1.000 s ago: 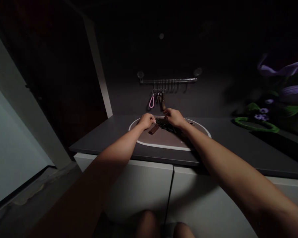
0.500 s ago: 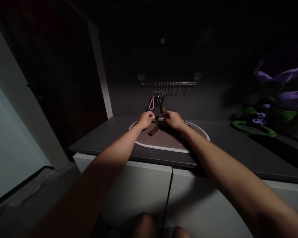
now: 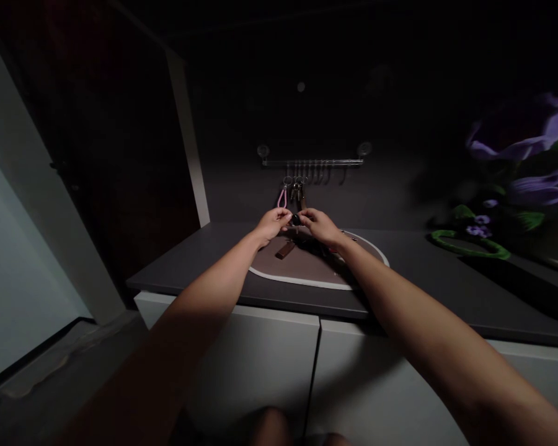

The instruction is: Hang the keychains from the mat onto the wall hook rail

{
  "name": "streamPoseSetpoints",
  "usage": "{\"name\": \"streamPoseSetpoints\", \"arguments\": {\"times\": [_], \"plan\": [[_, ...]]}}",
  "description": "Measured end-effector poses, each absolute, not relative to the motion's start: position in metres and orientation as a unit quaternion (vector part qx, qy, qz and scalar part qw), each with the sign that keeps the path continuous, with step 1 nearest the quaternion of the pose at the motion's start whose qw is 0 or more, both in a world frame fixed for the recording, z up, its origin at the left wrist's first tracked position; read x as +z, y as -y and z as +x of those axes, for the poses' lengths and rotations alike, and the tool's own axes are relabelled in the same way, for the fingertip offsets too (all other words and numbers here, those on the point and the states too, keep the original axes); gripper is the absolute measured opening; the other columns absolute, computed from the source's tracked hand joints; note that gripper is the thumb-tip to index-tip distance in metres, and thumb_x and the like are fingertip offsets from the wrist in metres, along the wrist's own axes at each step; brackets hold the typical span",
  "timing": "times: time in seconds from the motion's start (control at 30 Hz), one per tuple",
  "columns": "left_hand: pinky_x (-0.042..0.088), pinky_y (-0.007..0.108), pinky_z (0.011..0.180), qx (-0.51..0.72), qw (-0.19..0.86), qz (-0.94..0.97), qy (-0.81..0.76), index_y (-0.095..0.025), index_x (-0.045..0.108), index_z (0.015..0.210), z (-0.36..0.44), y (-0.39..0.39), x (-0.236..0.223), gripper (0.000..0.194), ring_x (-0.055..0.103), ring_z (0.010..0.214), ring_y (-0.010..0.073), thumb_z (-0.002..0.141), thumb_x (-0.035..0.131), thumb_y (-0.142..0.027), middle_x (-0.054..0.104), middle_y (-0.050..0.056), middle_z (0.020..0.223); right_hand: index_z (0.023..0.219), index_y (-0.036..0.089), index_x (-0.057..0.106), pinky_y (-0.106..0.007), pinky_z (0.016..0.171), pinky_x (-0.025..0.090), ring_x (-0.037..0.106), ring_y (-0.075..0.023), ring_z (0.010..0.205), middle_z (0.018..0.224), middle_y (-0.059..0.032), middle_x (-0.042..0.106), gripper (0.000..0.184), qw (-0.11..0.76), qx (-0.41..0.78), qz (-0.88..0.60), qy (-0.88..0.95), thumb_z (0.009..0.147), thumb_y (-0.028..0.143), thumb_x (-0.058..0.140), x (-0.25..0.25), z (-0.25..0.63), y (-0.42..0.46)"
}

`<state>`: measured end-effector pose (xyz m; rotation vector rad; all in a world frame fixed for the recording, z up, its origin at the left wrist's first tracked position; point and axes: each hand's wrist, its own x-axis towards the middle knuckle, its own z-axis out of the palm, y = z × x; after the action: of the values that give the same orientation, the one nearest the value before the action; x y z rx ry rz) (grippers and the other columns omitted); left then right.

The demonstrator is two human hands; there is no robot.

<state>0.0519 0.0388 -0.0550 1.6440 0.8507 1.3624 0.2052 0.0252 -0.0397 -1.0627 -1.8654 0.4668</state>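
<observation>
My left hand (image 3: 273, 223) and my right hand (image 3: 319, 224) meet above the back of an oval brown tray (image 3: 307, 267) with a white rim. Both pinch a small dark key bunch (image 3: 296, 219) between their fingertips, lifted just off the tray. On the tray below lie a brown key tag (image 3: 284, 249) and more dark keys, partly hidden by my right wrist. On the wall behind, a hook rail (image 3: 312, 163) carries a pink strap loop (image 3: 282, 197) and two other key sets.
The tray rests on a dark grey counter (image 3: 204, 260) over white cabinet doors (image 3: 270, 365). Purple flowers and a green ring (image 3: 469, 244) stand at the right. A white door frame (image 3: 188, 139) rises at the left. The scene is dim.
Both hands have risen from the tray and drawn together, lifting the small key bunch. The view has shifted slightly down.
</observation>
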Motion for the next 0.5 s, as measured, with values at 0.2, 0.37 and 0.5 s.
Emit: {"name": "streamPoseSetpoints", "arguments": {"times": [0.2, 0.37, 0.5], "plan": [[0.038, 0.016, 0.053, 0.544, 0.412, 0.661, -0.312, -0.012, 0.054, 0.078, 0.0510, -0.0393, -0.0542, 0.016, 0.043, 0.057, 0.0041, 0.072, 0.060, -0.026, 0.050, -0.003, 0.067, 0.073, 0.015, 0.057, -0.020, 0.066, 0.039, 0.049, -0.0087, 0.064, 0.069, 0.0007, 0.058, 0.008, 0.472, 0.379, -0.398, 0.690, 0.076, 0.020, 0.051, -0.0394, 0.2025, -0.0219], [0.038, 0.016, 0.053, 0.545, 0.405, 0.661, -0.319, -0.012, 0.055, 0.078, 0.0503, -0.0392, -0.0536, 0.019, 0.042, 0.057, 0.0041, 0.071, 0.061, -0.028, 0.051, -0.002, 0.068, 0.071, 0.015, 0.056, -0.020, 0.066, 0.040, 0.050, -0.0082, 0.064, 0.069, 0.0011, 0.057, 0.001, 0.491, 0.425, -0.379, 0.660, 0.072, 0.016, 0.055, -0.0377, 0.2025, -0.0187], [0.039, 0.017, 0.056, 0.554, 0.400, 0.654, -0.324, -0.013, 0.055, 0.078, 0.0491, -0.0400, -0.0534, 0.019, 0.044, 0.058, 0.0049, 0.071, 0.061, -0.029, 0.052, -0.002, 0.069, 0.071, 0.015, 0.056, -0.021, 0.063, 0.041, 0.051, -0.0081, 0.062, 0.066, 0.0015, 0.057, 0.004, 0.509, 0.432, -0.365, 0.649, 0.069, 0.017, 0.059, -0.0368, 0.2039, -0.0184]]}}
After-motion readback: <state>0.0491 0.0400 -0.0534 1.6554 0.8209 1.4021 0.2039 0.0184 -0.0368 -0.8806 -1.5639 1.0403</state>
